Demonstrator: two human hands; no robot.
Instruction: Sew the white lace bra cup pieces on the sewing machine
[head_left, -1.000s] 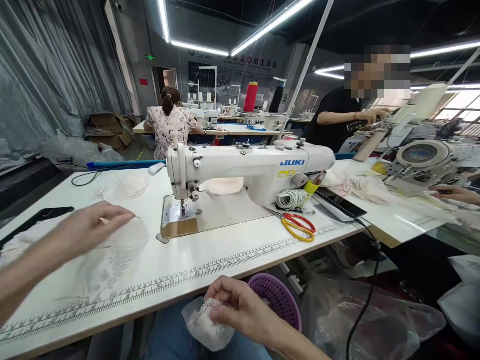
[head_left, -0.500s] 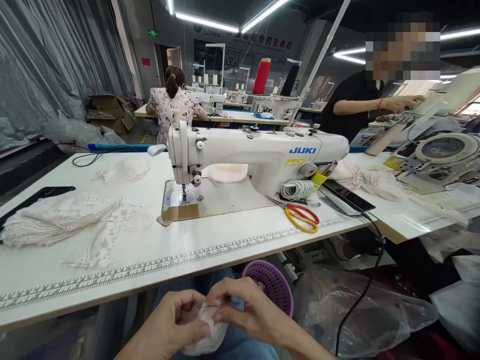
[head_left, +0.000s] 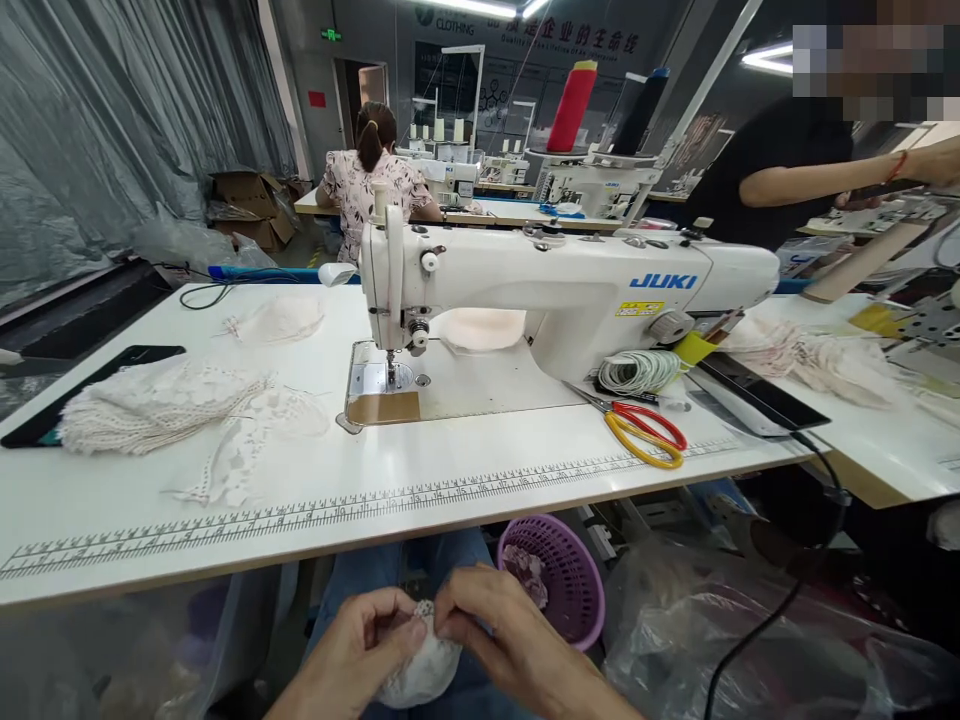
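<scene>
Both hands meet low in the lap, below the table edge: left hand [head_left: 360, 645] and right hand [head_left: 499, 635] each pinch the top of a small white lace-edged fabric piece [head_left: 420, 668] between thumb and fingertips, the piece hanging between them over blue-jeaned legs. Just right of the right hand sits a round purple plastic basket [head_left: 577, 590] with a fabric scrap inside. Above, the long white table [head_left: 450, 480] has a printed ruler strip along its near edge. On it, left: a pile of white lace pieces [head_left: 157, 405] beside a black flat tray [head_left: 45, 425]. Centre: a white JUKI sewing machine [head_left: 555, 290]. Right of the machine base lie scissors with red and yellow handles [head_left: 645, 435], near a coil of white cord [head_left: 637, 370]. Behind, one person sits at another table, back to the camera; another person's arm in a black sleeve reaches across at far right.
</scene>
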